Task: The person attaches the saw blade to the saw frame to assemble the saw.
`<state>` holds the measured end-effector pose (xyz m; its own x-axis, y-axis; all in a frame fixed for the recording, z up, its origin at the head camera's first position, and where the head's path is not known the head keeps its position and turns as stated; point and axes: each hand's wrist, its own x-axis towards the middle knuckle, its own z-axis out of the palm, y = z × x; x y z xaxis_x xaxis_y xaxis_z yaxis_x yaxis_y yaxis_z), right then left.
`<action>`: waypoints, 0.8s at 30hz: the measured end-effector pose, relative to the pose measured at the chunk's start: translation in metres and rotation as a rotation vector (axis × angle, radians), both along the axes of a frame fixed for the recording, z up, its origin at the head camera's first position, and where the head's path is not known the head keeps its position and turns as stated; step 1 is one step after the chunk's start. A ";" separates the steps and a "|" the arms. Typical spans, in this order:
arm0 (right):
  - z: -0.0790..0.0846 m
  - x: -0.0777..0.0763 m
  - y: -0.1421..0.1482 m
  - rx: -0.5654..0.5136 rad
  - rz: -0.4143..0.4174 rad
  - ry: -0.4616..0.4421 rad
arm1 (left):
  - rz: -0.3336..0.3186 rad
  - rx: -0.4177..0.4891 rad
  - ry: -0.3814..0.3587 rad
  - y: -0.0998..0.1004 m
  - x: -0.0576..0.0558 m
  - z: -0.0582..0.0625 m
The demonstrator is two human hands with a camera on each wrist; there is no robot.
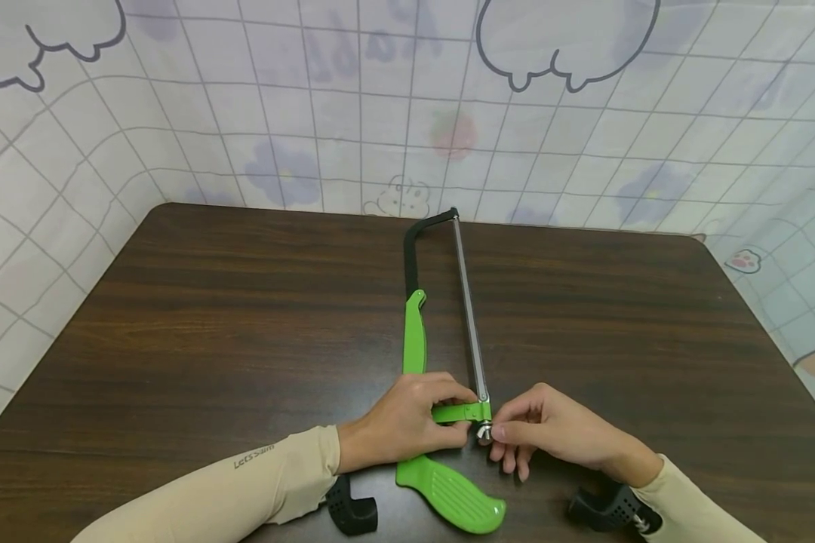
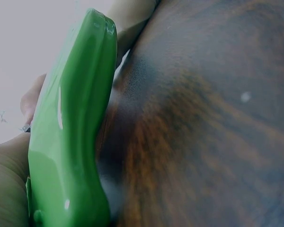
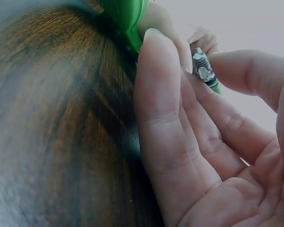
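A hacksaw (image 1: 415,339) lies on the table, its black front end pointing away and its green handle (image 1: 458,496) toward me. The silver blade (image 1: 471,317) runs along its right side. My left hand (image 1: 410,418) grips the green frame above the handle, fingertips and thumb around the short rear arm (image 1: 456,412). At that arm's end sits a metal wing nut (image 1: 484,432), which my right hand (image 1: 560,434) pinches between thumb and index finger. In the right wrist view the wing nut (image 3: 203,72) shows beside the thumb tip. The green handle (image 2: 71,132) fills much of the left wrist view.
The dark wood-grain table (image 1: 244,324) extends around the saw on all sides. A patterned white sheet (image 1: 353,113) rises behind its far edge and along both sides. Black wrist devices (image 1: 353,513) sit under both forearms.
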<state>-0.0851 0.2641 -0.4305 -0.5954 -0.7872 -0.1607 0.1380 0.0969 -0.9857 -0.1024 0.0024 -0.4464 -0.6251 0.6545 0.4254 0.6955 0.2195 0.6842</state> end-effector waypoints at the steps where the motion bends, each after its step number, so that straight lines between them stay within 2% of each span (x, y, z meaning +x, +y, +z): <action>1: 0.000 0.000 0.000 0.004 -0.002 0.000 | -0.002 0.001 -0.002 0.000 0.000 0.000; 10: 0.002 0.001 -0.001 0.044 -0.010 -0.017 | 0.000 -0.006 -0.008 0.000 0.001 0.000; 17: -0.002 0.000 -0.001 0.038 -0.002 0.033 | 0.004 -0.010 0.003 0.000 0.001 0.000; 24: -0.001 -0.001 -0.001 0.079 -0.012 0.030 | 0.010 -0.006 0.003 0.000 0.000 0.000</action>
<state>-0.0858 0.2627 -0.4319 -0.6105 -0.7653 -0.2038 0.1102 0.1727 -0.9788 -0.1020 0.0026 -0.4467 -0.6299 0.6509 0.4236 0.6955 0.2301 0.6807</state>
